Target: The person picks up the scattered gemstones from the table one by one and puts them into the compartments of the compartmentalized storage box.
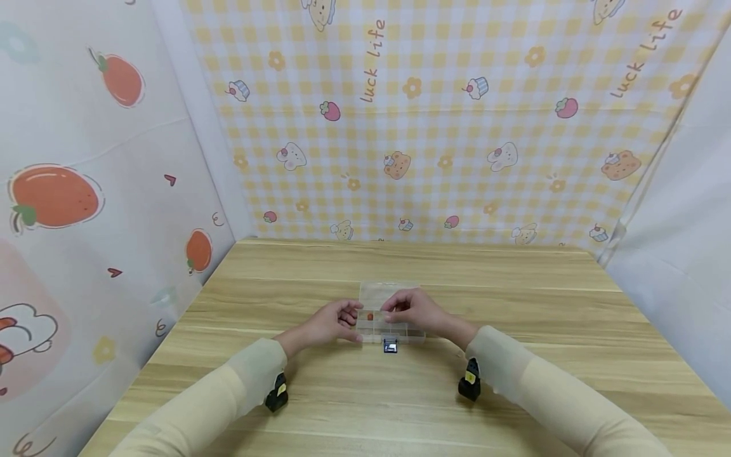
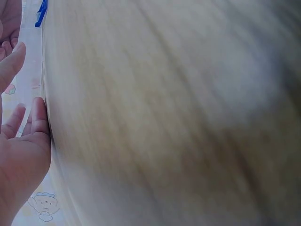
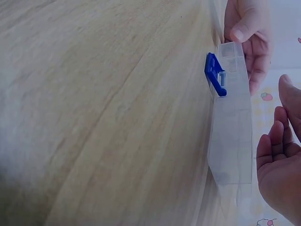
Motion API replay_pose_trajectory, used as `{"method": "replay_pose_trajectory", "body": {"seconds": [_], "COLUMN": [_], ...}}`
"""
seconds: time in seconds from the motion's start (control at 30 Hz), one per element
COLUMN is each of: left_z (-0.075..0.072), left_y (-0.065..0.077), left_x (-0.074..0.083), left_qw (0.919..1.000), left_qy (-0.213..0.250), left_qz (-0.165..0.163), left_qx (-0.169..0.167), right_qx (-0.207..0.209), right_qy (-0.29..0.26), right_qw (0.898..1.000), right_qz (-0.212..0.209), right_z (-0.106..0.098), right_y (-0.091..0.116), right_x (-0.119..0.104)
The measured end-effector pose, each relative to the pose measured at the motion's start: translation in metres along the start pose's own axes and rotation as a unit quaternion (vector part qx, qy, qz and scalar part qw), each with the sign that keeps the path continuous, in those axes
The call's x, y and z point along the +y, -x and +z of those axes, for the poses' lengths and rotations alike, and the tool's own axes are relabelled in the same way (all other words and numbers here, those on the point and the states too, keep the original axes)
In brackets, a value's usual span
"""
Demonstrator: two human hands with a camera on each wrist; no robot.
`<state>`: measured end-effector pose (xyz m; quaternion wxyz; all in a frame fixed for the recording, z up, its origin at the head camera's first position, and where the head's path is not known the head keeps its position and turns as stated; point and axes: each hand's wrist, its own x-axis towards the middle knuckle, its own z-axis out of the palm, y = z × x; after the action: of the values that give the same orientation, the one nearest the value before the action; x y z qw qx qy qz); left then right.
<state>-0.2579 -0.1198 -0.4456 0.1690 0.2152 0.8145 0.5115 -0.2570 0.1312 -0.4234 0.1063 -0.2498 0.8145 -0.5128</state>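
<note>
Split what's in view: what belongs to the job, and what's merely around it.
Part of the job:
- open clear compartment box
- blue latch
- small orange-red piece in a compartment
- left hand, right hand

Merely around:
- wood-grain table
- yellow-checked backdrop
- fruit-print cloth

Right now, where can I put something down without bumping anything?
Bare wooden tabletop shows behind the open lid, up to the checkered cloth; in front of the blue latch, between the sleeves; and right of the right hand. It's crowded at the clear compartment box: left hand at its left end, right hand over it.
</note>
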Motion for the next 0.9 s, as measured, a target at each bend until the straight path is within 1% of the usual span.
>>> {"method": "replay_pose_trajectory", "body": {"seconds": [0.23,0.43,0.63,0.9], "left_z": [0.0002,0.0003,-0.0001,0.0004], "left_y": [0.0005,0.0003,0.0004,-0.0004], "left_x": [-0.0006,-0.0005,-0.0011,-0.0011], "left_qw": [1.0000,1.0000,1.0000,1.0000], "left_qy": [0.003,0.004,0.003,0.001], "left_qz": [0.006,0.004,0.006,0.004], "left_qx": [-0.001,-0.002,-0.004,-0.001], "right_qx": [-0.012,-0.019,-0.023,-0.032], "right_qy": [0.007,0.011,0.039,0.077], "right_qw": [1.000,1.000,0.999,0.996], "right_qz": [-0.004,-0.010,-0.010,-0.025], "right_z": [0.0012,0.0028,0.0044,0.0047], "right_y": [-0.0024,-0.0029,-0.0030,-0.0047], "right_x": [0.0050,0.0034,0.0003,0.0032]}}
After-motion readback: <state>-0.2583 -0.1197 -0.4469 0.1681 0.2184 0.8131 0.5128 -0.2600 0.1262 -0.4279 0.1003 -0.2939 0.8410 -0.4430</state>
